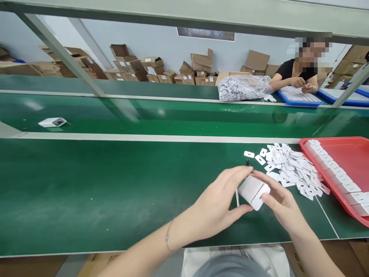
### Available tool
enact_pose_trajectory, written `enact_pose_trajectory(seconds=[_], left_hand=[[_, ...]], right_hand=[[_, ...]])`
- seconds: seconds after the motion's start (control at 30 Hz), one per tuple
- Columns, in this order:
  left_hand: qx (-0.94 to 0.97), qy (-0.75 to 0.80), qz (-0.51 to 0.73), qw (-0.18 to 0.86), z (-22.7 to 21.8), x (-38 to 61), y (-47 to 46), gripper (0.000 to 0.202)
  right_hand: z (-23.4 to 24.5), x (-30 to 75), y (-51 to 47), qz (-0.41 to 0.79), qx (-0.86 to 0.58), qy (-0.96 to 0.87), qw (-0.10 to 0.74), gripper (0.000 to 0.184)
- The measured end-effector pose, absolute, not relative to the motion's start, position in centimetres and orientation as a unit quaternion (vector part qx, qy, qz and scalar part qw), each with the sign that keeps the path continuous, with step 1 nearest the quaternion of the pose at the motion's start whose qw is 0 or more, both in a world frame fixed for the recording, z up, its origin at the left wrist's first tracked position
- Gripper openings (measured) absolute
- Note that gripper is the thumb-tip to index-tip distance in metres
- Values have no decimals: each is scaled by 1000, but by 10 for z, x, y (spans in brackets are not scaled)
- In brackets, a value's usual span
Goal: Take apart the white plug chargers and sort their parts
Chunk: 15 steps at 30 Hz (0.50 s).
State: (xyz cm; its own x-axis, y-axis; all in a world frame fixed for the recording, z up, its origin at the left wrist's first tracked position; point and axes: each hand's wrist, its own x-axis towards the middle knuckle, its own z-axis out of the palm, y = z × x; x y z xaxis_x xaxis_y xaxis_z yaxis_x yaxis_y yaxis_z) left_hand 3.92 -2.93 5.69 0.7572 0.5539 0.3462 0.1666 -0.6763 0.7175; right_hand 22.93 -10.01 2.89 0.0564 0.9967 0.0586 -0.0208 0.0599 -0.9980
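Both my hands hold one small white charger block [254, 191] just above the green worktable [115, 192]. My left hand [217, 206] wraps it from the left, thumb below and fingers over the top. From the right, my right hand [281, 202] pinches it with thumb and fingers closed on its end. A thin white stick [237, 197] stands just left of the block, partly behind my left thumb. A heap of several small white flat plastic pieces [291, 169] lies just beyond my right hand.
A red tray [350, 154] with a row of white blocks sits at the right edge. On the green conveyor belt [173, 115] lies one white block [52, 122]. Across it a person works over a blue tray [300, 98], beside a plastic bag of white parts [242, 87]. Cardboard boxes line the back wall.
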Motion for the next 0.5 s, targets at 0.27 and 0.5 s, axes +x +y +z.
enact_pose_trajectory(seconds=[0.27,0.5], left_hand=[[516,250,403,714,24,73,-47,53],[498,259,387,731,28,76,-52,67]], right_hand=[[34,223,-108,370,-499,-560,548,41],[35,221,-114,323,-493,-584,559,37]])
